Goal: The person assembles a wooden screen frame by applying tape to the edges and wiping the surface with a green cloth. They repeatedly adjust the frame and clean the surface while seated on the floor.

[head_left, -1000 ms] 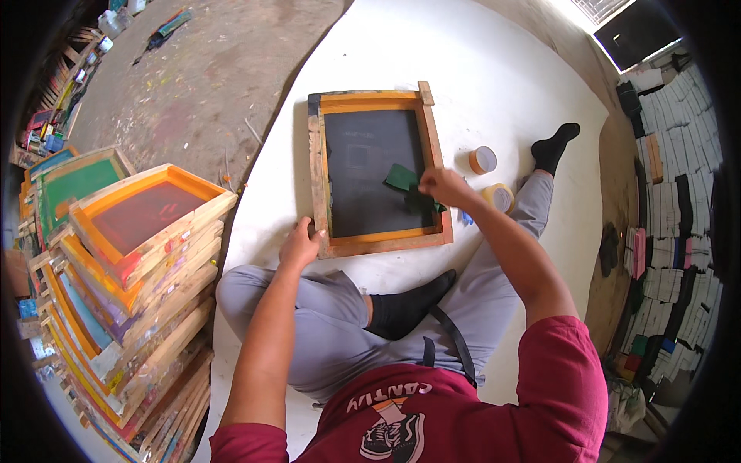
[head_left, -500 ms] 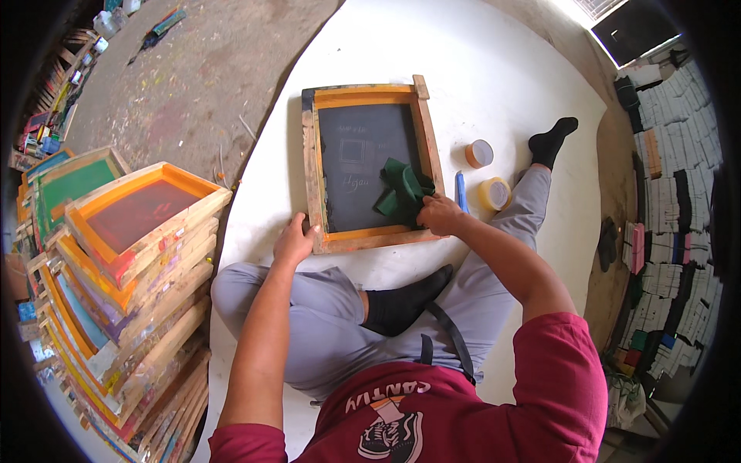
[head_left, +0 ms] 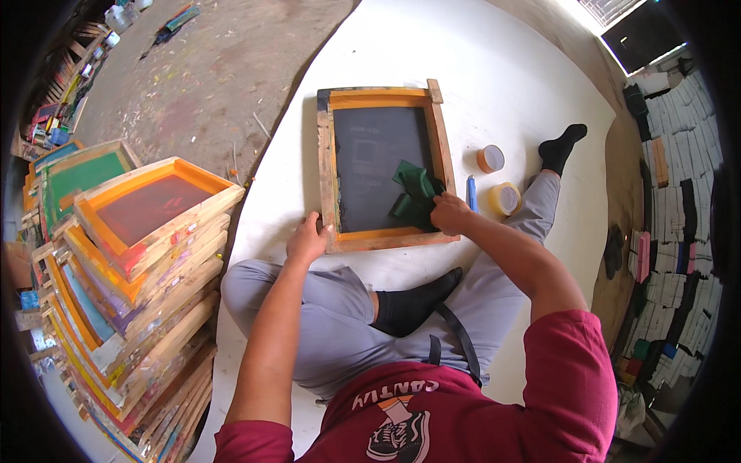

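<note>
A wooden screen-printing frame (head_left: 327, 166) with dark mesh and orange inner edges lies on the white sheet before me. Faint line drawing and lettering show on its mesh. My left hand (head_left: 307, 241) grips the frame's near left corner, thumb against the wood. At the lower right of the mesh sits a bunched dark green cloth (head_left: 415, 193). My right hand (head_left: 451, 214) is closed on the cloth's edge and rests against the frame's right rail; the fingertips are partly hidden. Just right of the frame lie a blue cutter knife (head_left: 472, 193) and two rolls of tape, one brown (head_left: 490, 159), one yellowish (head_left: 505, 198).
A tall stack of wooden printing frames (head_left: 166, 247) with coloured meshes stands at my left. The white sheet (head_left: 463, 62) spreads under me over a stained floor (head_left: 224, 69). Along the right wall are piled white bundles (head_left: 671, 162). My legs are folded near the frame.
The whole view has shifted slightly, so things sit a little farther right. Marks on the mesh look fainter. Both hands keep their places at the frame.
</note>
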{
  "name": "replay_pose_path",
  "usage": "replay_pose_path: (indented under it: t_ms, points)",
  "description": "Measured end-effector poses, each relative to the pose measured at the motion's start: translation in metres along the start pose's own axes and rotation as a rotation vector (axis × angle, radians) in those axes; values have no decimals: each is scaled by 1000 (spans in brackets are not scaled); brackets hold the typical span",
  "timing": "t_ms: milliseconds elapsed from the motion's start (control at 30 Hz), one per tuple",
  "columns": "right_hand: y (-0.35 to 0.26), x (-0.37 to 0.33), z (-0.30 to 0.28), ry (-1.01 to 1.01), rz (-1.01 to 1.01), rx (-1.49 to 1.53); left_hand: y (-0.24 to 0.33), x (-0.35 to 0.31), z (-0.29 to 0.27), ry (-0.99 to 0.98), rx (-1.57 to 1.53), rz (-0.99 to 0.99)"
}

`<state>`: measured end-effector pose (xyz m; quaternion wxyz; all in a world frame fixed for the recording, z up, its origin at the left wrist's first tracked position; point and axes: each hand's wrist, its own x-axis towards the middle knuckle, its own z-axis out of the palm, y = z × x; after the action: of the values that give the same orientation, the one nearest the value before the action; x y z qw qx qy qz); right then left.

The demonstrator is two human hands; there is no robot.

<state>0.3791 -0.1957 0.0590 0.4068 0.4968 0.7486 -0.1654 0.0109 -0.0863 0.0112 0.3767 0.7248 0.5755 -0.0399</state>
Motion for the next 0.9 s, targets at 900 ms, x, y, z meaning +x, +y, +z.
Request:
replay_pose_path:
  t_ms: [900]
  points:
    - [-102,85,-83,251,-61,548,6,-1,-6,-35,-2,-28]
